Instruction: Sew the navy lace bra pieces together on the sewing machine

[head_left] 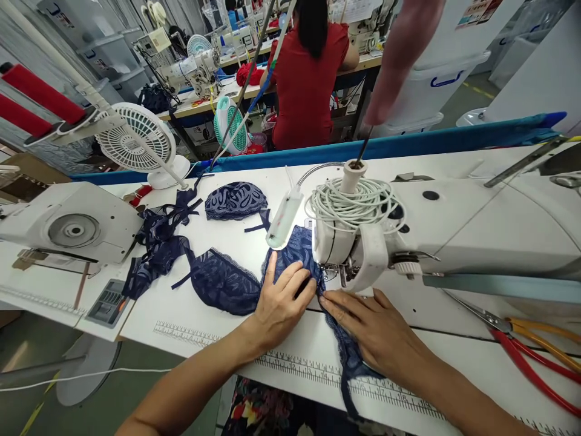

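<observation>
While left hand [281, 303] and right hand [374, 333] press open-palmed on lace [296, 247] under the machine [454, 230], stitching seems underway. Other cups [222, 281] wait left.

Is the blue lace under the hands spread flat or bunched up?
Spread flat: the left hand and right hand press the lace against the table by the sewing machine.

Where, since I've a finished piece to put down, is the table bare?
Bare: the front strip between the lace cup and the ruler, and the stretch between the right hand and the scissors. Crowded: the lace pile behind that cup, and under the sewing machine.
</observation>
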### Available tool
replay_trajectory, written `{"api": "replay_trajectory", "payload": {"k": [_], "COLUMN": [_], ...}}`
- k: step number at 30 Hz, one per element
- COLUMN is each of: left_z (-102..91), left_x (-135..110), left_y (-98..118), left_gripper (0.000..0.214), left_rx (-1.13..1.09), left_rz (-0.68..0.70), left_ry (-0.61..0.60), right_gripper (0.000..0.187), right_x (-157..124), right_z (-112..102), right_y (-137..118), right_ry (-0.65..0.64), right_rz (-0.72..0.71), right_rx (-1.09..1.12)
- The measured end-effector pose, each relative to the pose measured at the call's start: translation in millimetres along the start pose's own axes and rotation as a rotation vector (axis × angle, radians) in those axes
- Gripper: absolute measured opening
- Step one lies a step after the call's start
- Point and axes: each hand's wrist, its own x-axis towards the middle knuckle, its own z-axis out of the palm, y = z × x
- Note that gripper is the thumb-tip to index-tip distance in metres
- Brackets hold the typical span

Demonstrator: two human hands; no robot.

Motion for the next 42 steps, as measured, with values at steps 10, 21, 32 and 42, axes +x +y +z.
{"api": "replay_trajectory", "payload": {"k": [10, 21, 32, 42], "left_z": [-8.0, 5.0, 2.7, -14.1], "left_x": [5, -3, 8, -11], "left_y": [1, 14, 3, -5], "left_gripper": [0.033, 0.030, 0.035, 0.020], "left_rx": [-0.061, -0.041, 0.023, -0.027], "left_rz": [0.035, 0.038, 0.045, 0.133], "left_ry": [-0.026, 0.035, 0.014, -0.009], "right_gripper": [0.057, 0.056, 0.057, 0.041], "right_x": [-1, -2, -2, 0], "right_z": [-2, -3, 3, 4], "right_y": [-5, -6, -4, -10], "right_ry": [0.049, 0.103, 0.037, 0.090], "right_rz": [-0.008, 0.001, 0.056, 0.052], "right_rx": [0.131, 0.166, 0.087, 0.094]}}
